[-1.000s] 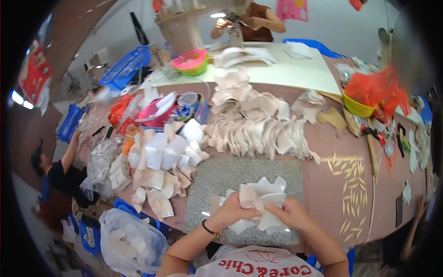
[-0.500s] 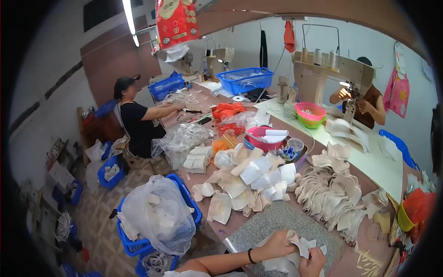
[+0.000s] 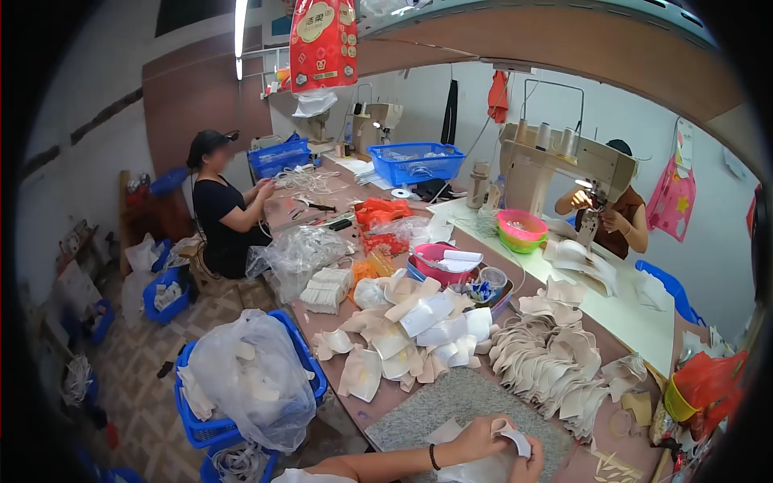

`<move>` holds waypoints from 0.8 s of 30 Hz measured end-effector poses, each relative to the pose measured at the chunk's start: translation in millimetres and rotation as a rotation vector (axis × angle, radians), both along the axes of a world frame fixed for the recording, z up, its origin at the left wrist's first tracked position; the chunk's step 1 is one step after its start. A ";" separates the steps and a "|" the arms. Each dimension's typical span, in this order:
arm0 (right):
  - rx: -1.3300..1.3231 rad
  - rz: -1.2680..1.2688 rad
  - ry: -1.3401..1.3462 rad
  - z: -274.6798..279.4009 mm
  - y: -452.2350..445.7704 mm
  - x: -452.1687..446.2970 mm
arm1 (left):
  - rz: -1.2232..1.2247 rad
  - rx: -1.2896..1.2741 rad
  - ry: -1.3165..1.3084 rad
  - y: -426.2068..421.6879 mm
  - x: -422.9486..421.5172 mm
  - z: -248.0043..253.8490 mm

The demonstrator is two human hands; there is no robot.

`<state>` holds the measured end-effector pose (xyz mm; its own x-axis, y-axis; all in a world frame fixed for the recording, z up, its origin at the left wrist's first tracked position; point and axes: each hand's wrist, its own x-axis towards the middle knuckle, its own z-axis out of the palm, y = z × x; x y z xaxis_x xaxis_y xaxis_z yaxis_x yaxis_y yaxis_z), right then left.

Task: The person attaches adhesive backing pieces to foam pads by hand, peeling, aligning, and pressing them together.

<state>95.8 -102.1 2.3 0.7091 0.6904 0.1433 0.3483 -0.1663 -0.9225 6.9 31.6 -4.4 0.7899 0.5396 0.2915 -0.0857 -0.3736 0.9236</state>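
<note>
A small curved piece of beige-and-white material point(image 3: 516, 442) is held between my two hands, above a grey speckled slab point(image 3: 439, 400). My left hand point(image 3: 473, 440), with a dark bracelet at the wrist, has its fingers closed on the left end of the piece. Fingers of my right hand point(image 3: 527, 465) pinch its right end; part of that hand is cut off by the frame. Beneath my hands lies whitish sheet-like material point(image 3: 459, 471). Beyond the slab is a loose heap of similar curved pieces point(image 3: 403, 346). Overlapping rows of beige pieces point(image 3: 539, 362) lie to the right.
A blue basket point(image 3: 318, 362) holding a plastic bag stands left of the table. Pink bowl point(image 3: 439, 258), pink-and-green bowls point(image 3: 522, 240) and a yellow container point(image 3: 679, 402) stand farther off. One person point(image 3: 221, 209) handles cord at left; another point(image 3: 632, 213) works at a sewing machine point(image 3: 564, 161).
The view has shifted, so the scene sits differently in the frame. My hands have drawn closer together on the piece, which looks more folded. The person at left has raised their hands.
</note>
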 end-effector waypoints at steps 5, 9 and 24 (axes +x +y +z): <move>-0.159 0.039 -0.083 -4.5 -10.9 22.1 | -0.027 -0.175 -0.089 -2.0 -12.3 6.0; -0.435 0.177 -0.391 37.7 -7.4 25.0 | 0.148 0.559 -0.133 -5.1 -33.6 65.7; -0.305 0.476 -0.788 28.8 -10.6 33.0 | -0.189 1.062 0.192 -7.8 0.2 27.8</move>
<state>128.7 -112.7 31.1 0.1229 0.9666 0.2251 0.9407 -0.0412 -0.3367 7.1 23.8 23.4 0.9153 -0.0488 0.3997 -0.1147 -0.9831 0.1425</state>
